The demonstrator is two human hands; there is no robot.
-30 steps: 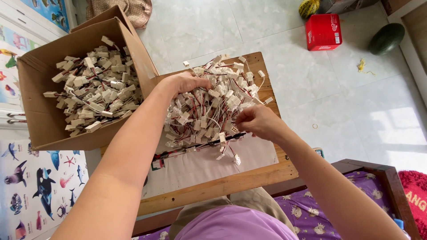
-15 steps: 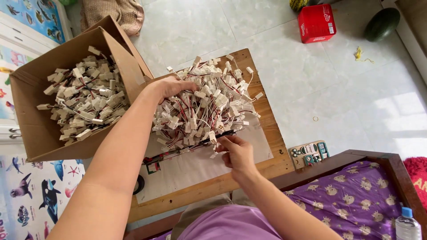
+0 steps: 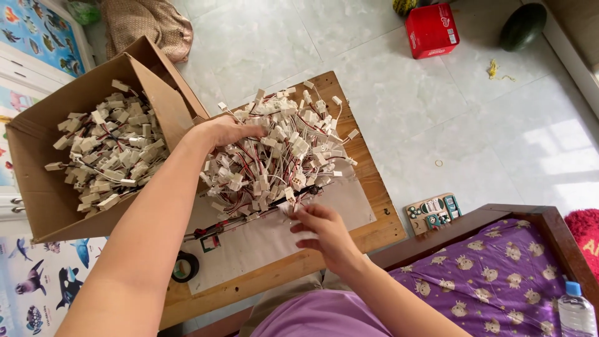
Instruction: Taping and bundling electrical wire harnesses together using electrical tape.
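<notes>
Resting on top of a heap of white plastic connectors with red and white wires (image 3: 274,156), the left hand (image 3: 228,130) lies spread with its fingers pressing into the pile; its grip looks loosely closed over a clump, though the fingertips are sunk among the pieces and cannot be read for certain. The right hand (image 3: 321,232) sits at the near edge of the heap, thumb and fingers pinched together on what seems to be a single connector or wire end. The heap lies on a pale sheet spread over a small wooden counter (image 3: 368,187). Just left of it stands an open cardboard box (image 3: 43,187) holding more of the same connectors.

By the look of it, the step in hand is picking one piece out of the tangle while the other hand steadies the pile. The next move would call for a clean pull, since the wires are knotted together.

The pinched piece is mostly hidden by the right fingers. A roll of black tape (image 3: 185,267) lies near the counter's front edge, and a dark strip under the heap is too covered to identify.
</notes>
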